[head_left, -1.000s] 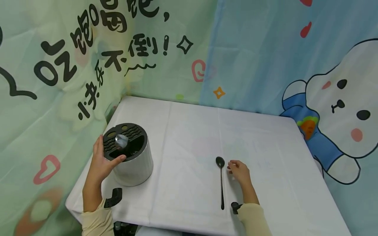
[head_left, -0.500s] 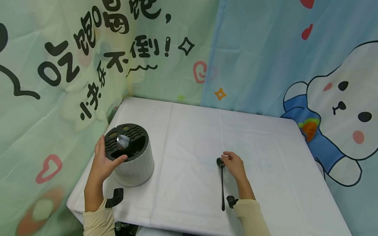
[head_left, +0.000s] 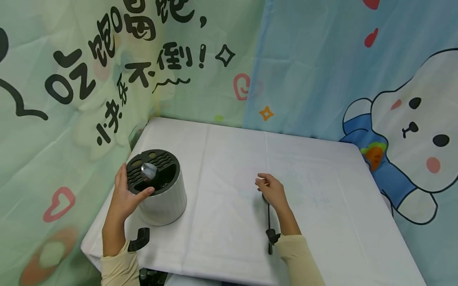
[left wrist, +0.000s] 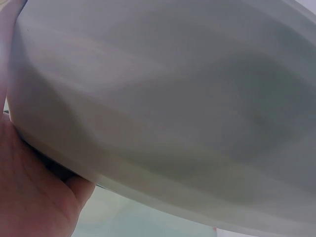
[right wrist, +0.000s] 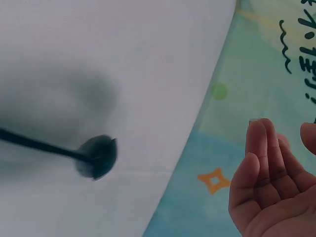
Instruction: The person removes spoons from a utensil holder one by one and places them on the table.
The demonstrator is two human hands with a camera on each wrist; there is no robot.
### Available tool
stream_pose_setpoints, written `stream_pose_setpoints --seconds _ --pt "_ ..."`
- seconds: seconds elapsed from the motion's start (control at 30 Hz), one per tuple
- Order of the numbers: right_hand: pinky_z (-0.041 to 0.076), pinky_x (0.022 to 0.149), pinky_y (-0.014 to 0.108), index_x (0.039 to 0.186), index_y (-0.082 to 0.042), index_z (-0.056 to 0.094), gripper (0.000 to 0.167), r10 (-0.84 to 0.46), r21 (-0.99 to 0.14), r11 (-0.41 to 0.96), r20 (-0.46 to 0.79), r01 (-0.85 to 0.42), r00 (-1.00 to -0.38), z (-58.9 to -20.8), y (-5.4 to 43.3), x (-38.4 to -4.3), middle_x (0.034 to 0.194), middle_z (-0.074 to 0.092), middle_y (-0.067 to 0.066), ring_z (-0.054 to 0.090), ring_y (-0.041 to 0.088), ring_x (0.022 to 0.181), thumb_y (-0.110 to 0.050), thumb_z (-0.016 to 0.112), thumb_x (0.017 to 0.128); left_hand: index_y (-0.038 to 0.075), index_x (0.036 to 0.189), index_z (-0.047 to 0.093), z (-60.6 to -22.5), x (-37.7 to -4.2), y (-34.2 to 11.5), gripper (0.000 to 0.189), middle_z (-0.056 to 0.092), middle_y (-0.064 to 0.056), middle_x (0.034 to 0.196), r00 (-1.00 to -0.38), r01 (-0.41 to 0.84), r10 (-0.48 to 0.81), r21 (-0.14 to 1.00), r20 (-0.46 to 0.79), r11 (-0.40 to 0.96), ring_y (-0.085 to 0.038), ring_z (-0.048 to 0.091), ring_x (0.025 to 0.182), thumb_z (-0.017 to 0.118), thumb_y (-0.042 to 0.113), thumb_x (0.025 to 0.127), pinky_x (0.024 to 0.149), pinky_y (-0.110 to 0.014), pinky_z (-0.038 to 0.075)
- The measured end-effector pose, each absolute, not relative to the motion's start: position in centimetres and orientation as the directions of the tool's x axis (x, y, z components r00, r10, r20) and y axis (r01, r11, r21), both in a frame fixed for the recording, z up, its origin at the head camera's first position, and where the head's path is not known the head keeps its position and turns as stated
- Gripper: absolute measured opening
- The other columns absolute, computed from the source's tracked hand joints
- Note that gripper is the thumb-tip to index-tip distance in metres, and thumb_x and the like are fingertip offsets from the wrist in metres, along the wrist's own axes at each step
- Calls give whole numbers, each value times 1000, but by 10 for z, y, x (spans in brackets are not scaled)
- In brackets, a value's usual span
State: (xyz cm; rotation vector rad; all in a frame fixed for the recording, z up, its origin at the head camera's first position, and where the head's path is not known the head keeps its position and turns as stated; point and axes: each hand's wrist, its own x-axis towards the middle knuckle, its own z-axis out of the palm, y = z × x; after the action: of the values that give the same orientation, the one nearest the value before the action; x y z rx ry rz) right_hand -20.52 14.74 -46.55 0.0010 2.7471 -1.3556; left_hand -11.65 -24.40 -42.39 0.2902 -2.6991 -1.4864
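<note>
A round white utensil holder point(head_left: 166, 208) with a black slotted lid point(head_left: 166, 161) stands at the left of the table. My left hand point(head_left: 121, 204) rests against its left side near the top, thumb stretched along the near rim and fingers along the far side. From the lid's opening rises a shiny silver spoon-like end point(head_left: 148, 171). A long dark spoon point(right wrist: 98, 157) lies on the white cloth right of centre, its handle pointing to the front edge. Over its bowl end hovers my right hand point(head_left: 273, 192), fingers loosely bent with nothing between them; hand and wrist partly hide the spoon in the head view.
White cloth covers the table point(head_left: 222, 171). Printed curtains point(head_left: 200, 91) stand along its left and back edges. Black wrist mounts point(head_left: 138, 239) stick out from both sleeves, the right one overlapping the spoon's handle in the head view.
My right hand has moved left and away from me, from beside the spoon's bowl to over it. The left hand stays on the utensil holder, and the spoon keeps its place.
</note>
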Motion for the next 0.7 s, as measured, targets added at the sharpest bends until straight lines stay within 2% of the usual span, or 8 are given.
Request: stream_pose_setpoints --seconds 0.27,0.43,0.6,0.7 --pt "50 74 36 123 -6 55 36 -148 -797 600 -27 -68 -989 -437 107 -209 102 64 14 62 26 91 -23 52 92 10 147 -8 -423 -118 -243 108 -5 -18 152 -980 -145 -190 845 -53 515 -42 8 137 69 34 76 105 -62 17" --pt "49 77 39 123 -6 55 35 -248 -796 576 47 -186 -968 -420 79 -205 104 64 13 58 26 95 -23 52 92 10 147 -8 -423 -117 -243 108 -6 -18 152 -981 -145 -186 846 -56 513 -42 7 137 69 33 76 105 -62 17" --pt "49 78 37 122 -5 56 34 -374 -786 525 131 -326 -918 -407 45 -197 106 64 10 59 24 98 -21 52 92 9 147 -8 -423 -117 -244 107 -6 -19 152 -982 -135 -183 845 -45 517 -43 7 137 69 32 76 104 -62 17" --pt "49 81 36 123 -3 54 36 -456 -761 500 175 -414 -873 -400 25 -192 113 61 11 56 23 105 -20 52 92 10 147 -8 -424 -117 -244 108 -5 -19 151 -982 -133 -181 848 -44 514 -43 7 137 69 32 76 104 -62 17"
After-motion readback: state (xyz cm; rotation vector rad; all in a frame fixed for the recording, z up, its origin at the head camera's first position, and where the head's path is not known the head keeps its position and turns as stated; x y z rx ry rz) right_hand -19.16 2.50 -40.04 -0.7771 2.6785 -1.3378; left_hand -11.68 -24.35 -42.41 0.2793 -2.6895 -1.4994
